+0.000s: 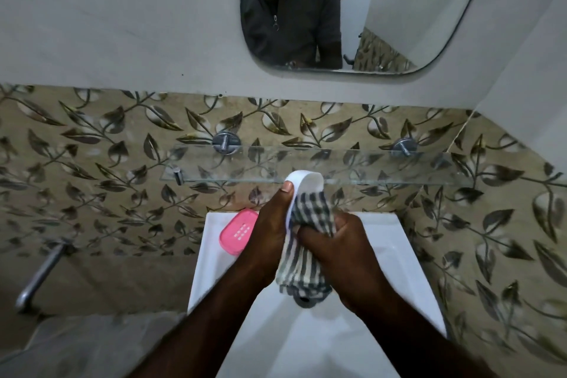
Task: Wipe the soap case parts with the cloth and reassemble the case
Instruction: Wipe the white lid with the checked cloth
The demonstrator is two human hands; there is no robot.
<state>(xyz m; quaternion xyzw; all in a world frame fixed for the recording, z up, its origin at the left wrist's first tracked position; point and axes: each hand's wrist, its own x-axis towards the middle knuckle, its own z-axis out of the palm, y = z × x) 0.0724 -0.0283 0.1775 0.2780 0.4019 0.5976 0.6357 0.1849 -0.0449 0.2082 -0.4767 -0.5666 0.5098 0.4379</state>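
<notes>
Soap case shell (306, 180) upright, left hand (270, 224) fingers curled round it — right hand (340, 250) fingers clutch checked cloth (302, 273) against it.

1. Upper wall (122, 24): plain grey-white.
2. Mirror (399, 9): rounded corners, mounted on upper wall.
3. Tiles (92, 147): beige, leaf pattern, below.
4. Glass shelf (368, 166): on chrome mounts (226, 142).
5. Sink (395, 255): white, under shelf.
6. Metal pipe (40, 276): left of the sink.

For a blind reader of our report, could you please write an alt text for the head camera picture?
Over a white sink, the left hand holds a white soap case part while the right hand holds a checked cloth against it. A pink case part lies on the sink's back left corner, below a glass shelf and a mirror.
</notes>
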